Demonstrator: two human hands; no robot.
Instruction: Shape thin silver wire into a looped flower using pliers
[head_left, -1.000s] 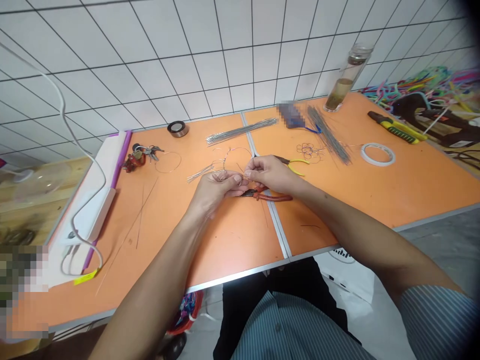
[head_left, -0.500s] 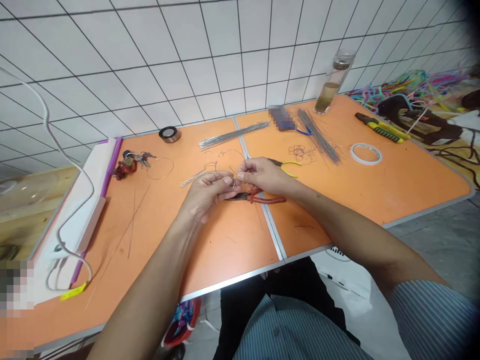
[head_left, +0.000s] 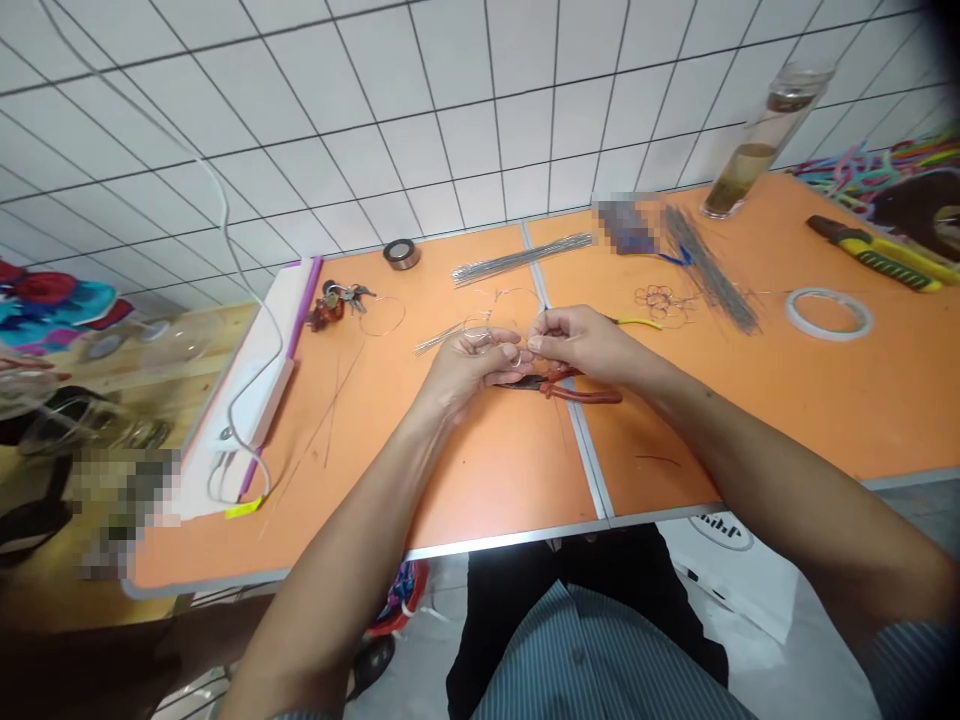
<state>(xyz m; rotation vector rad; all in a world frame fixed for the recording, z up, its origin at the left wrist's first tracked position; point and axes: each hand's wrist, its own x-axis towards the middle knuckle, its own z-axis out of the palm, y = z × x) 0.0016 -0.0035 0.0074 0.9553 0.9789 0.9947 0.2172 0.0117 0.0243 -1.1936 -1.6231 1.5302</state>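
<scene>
The left hand point(head_left: 469, 365) and right hand point(head_left: 577, 343) are close together, both pinching a thin wire loop point(head_left: 516, 357). Red pliers point(head_left: 581, 394) lie just below them. The near metal edge of the orange table point(head_left: 495, 480) is well away, and a white tile wall point(head_left: 450, 130) stands behind.

We find the red-handled pliers point(head_left: 585, 393) partly hidden under the right hand point(head_left: 581, 343); a blurred object point(head_left: 626, 226) on the far desk point(head_left: 825, 420) defeats us.

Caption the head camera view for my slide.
Left hand and right hand hold thin wire over red-handled pliers on an orange table.
</scene>
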